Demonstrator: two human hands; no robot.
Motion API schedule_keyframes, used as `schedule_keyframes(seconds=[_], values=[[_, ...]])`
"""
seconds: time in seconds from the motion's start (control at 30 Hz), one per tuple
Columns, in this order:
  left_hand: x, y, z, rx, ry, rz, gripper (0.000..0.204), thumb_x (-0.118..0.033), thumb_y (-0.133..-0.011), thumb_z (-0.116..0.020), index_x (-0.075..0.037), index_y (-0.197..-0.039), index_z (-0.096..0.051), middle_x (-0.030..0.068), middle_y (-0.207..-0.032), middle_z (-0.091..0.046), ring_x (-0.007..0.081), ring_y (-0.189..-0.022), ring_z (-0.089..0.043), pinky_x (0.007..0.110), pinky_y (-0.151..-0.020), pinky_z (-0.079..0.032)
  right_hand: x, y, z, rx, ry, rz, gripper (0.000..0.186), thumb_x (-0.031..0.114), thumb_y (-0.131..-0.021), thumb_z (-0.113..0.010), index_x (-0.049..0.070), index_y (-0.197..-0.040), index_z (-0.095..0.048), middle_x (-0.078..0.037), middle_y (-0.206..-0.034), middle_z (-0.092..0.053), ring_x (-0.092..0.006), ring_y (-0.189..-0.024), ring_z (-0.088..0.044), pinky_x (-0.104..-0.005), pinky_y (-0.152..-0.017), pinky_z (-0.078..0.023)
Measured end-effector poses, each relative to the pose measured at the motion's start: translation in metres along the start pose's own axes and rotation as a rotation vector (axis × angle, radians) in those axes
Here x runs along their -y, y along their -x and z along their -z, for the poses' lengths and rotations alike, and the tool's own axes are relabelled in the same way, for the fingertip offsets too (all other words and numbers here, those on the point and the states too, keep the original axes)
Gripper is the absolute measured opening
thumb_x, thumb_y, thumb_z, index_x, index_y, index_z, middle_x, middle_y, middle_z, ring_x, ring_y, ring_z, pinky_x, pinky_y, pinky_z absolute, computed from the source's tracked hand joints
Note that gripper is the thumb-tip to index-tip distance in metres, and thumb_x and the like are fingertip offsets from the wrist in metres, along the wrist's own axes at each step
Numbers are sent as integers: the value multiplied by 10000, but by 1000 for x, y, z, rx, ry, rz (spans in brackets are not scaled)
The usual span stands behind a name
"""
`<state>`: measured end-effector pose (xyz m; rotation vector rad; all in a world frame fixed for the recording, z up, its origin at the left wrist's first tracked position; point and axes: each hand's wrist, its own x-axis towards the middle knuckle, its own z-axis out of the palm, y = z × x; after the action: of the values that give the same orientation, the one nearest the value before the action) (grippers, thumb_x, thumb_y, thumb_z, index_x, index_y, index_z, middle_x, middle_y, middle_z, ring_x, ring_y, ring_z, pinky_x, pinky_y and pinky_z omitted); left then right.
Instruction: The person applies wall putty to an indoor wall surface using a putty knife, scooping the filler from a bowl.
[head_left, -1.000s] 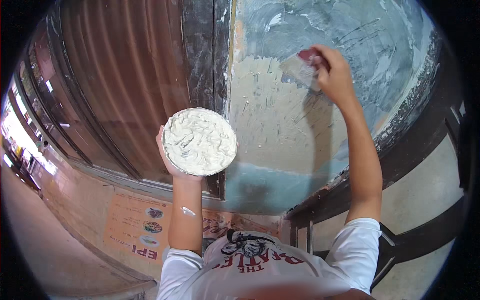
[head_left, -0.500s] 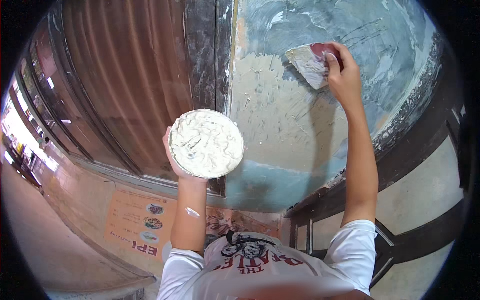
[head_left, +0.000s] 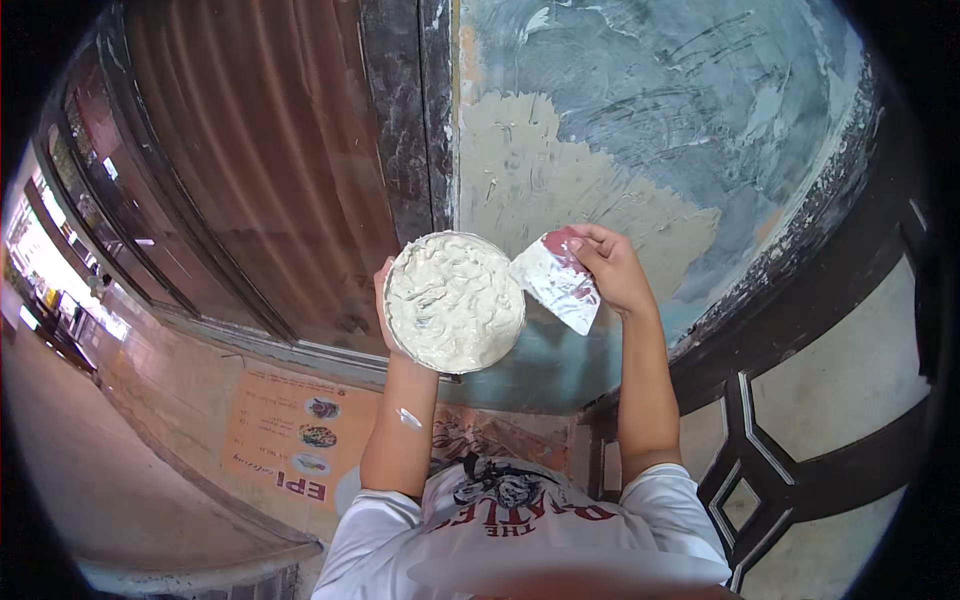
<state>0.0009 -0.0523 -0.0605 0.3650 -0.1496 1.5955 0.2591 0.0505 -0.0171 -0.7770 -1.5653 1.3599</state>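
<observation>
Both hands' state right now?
Left hand: holding the round container of pale paste.
Right hand: closed, holding the red-and-white spreader.

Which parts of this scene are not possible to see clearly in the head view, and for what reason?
Head view:
Left hand: palm and most fingers, hidden by the round container.
Inner bottom of the round container: covered by pale paste.
Right hand: some fingertips, behind the scraper.
Wall: upper part, cut by the top edge.
Far-left background things: too small.
</observation>
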Motion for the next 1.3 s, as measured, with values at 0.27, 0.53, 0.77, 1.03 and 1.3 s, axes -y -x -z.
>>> schedule_keyframes(seconds=[0.27, 0.53, 0.77, 1.03, 1.3], values=[[9, 12, -8, -21, -63, -63, 594, -503, -985, -405, -22, -1248, -635, 180, -1244, -656, 370, -1127, -628, 510, -994, -505, -3, 51, 30, -475, 226, 401, 157, 100, -1019, -561, -28, -1106, -589, -69, -991, -678, -103, -866, -624, -255, -761, -517], [46, 9, -31, -127, -74, -102, 601, -520, -985, -412, -33, -1266, -624, 191, -1267, -642, 373, -1132, -624, 536, -978, -512, 36, 103, 6, -429, 272, 496, 244, -132, -901, -494, -33, -1075, -633, -113, -978, -655, -194, -862, -634, -288, -814, -517], [83, 11, -49, -6, -69, -63, 603, -495, -993, -397, 1, -1257, -617, 196, -1249, -650, 357, -1108, -643, 490, -982, -519, 62, 125, 11, -210, 847, 808, 321, -87, -692, -600, 53, -944, -740, -95, -974, -667, -320, -993, -595, -395, -862, -503], [120, 20, -58, 8, -57, -20, 602, -493, -992, -385, 1, -1233, -630, 195, -1221, -666, 344, -1100, -651, 474, -993, -511, 63, 138, 24, -109, 834, 821, 386, -106, -642, -641, 64, -976, -730, -73, -1044, -663, -336, -1050, -579, -413, -894, -502], [146, 28, -65, 8, -32, -12, 568, -473, -1002, -395, -11, -1223, -641, 182, -1214, -672, 335, -1092, -653, 471, -992, -510, 60, 146, 41, -101, 805, 831, 390, -127, -644, -644, 65, -975, -723, -83, -1035, -657, -336, -1044, -579, -411, -878, -504]])
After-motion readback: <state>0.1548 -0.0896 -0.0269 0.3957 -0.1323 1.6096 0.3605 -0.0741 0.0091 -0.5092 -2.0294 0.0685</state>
